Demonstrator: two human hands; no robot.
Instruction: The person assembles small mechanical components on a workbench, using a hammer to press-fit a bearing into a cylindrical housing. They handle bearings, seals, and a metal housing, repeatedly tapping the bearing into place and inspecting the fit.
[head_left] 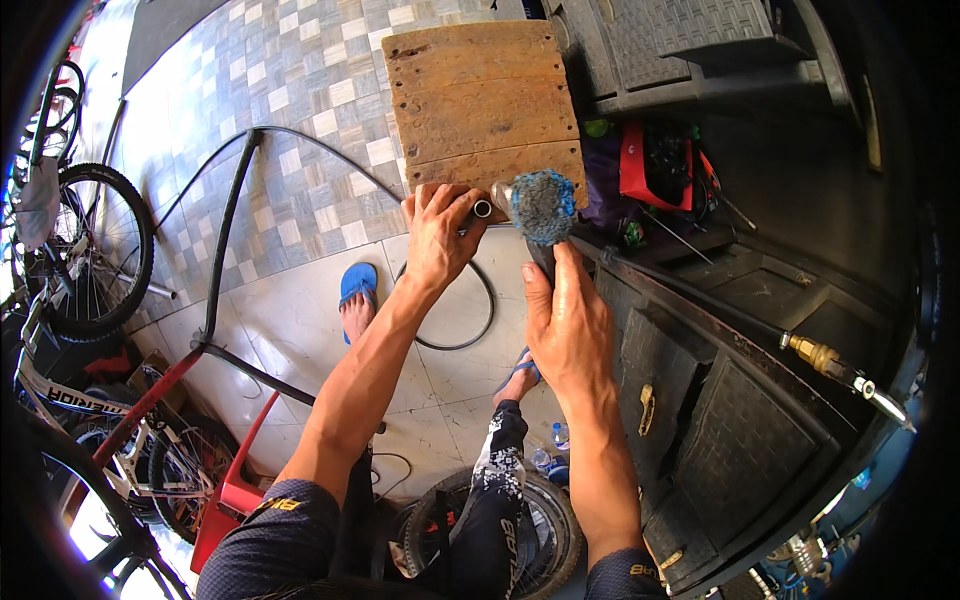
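My left hand (440, 232) is closed around a short dark metal tube (482, 209), its round open end turned up toward me. The hand rests at the near edge of a worn wooden board or stool top (480, 90). In my right hand (572, 325) I grip the dark handle of a mallet (543, 208) with a frayed grey-and-blue head. A shiny metal part shows between the mallet head and the tube; I cannot tell whether they touch. My left fingers hide most of the tube.
Beside me on the right stands a black cabinet (715, 420), with an air gun (845, 372) on it. A red container (655, 165) of dark items lies beyond. Bicycles (95, 250) and a dark stand (228, 240) are at left. A black hose (480, 340) loops over the floor; a tire (560, 515) lies below.
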